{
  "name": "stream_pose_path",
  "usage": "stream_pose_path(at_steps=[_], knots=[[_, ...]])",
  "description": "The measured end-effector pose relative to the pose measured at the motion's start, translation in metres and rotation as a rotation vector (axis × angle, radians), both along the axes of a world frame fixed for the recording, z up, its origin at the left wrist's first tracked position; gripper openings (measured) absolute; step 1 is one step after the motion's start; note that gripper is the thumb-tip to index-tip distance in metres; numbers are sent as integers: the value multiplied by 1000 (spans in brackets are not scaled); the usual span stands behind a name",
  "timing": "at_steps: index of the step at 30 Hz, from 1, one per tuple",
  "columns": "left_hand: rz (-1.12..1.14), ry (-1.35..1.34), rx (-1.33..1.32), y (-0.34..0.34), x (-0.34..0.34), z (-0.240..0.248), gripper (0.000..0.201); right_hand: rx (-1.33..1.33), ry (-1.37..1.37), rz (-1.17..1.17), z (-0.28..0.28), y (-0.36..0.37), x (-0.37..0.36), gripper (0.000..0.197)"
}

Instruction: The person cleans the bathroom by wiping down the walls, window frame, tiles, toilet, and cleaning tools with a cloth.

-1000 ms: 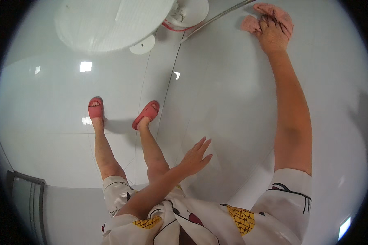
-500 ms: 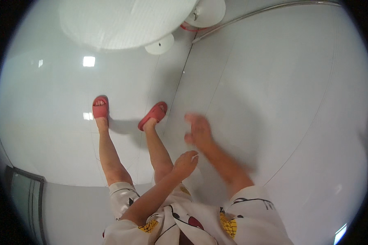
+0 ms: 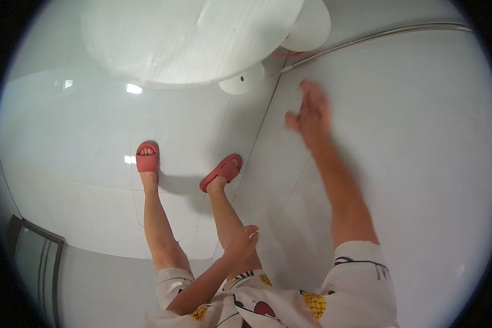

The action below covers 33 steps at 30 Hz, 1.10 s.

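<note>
Along the floor's (image 3: pixel 76 131) right edge rises the pale wall (image 3: pixel 421 120); before it the right hand (image 3: pixel 311 112), blurred, has its fingers part-spread. The left hand (image 3: pixel 240 243) curls, any pinch unclear. How much is done or remains, I can't tell.

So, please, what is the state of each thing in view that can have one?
Right hand: open, thumb apart, blurred.
Left hand: fingers curled; whether it holds something, unclear.
Left red slipper: worn, pointing forward.
Right red slipper: worn, angled outward.
Dark-framed panel: open or shut, cannot tell.
</note>
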<state>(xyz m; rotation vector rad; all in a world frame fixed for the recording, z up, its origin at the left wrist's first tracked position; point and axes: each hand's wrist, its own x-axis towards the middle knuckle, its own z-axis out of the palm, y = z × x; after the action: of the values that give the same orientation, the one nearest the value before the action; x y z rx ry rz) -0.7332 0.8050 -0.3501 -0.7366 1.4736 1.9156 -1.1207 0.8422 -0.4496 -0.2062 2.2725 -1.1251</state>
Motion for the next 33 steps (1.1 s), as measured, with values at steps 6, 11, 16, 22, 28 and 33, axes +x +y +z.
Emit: stream_pose_path(at_steps=[6, 11, 16, 22, 28, 33], knots=[[-121, -266, 0, -6, 36, -37, 31, 27, 221, 23, -81, -2, -50, 39], [-173, -271, 9, -13, 46, -56, 29, 69, 4, 120, -138, 27, 9, 34], [-203, -247, -21, -42, 46, -44, 31, -122, -331, -306, -176, 79, 142, 38], [-284, -62, -53, -83, 66, -36, 27, 315, -76, 16, -139, 83, 281, 41], [-312, 18, -21, -120, 81, -25, 25, 554, -700, -423, -24, 143, 412, 44], [-389, 14, -175, -139, 140, -22, 31, 411, -800, -340, 102, 160, 471, 43]])
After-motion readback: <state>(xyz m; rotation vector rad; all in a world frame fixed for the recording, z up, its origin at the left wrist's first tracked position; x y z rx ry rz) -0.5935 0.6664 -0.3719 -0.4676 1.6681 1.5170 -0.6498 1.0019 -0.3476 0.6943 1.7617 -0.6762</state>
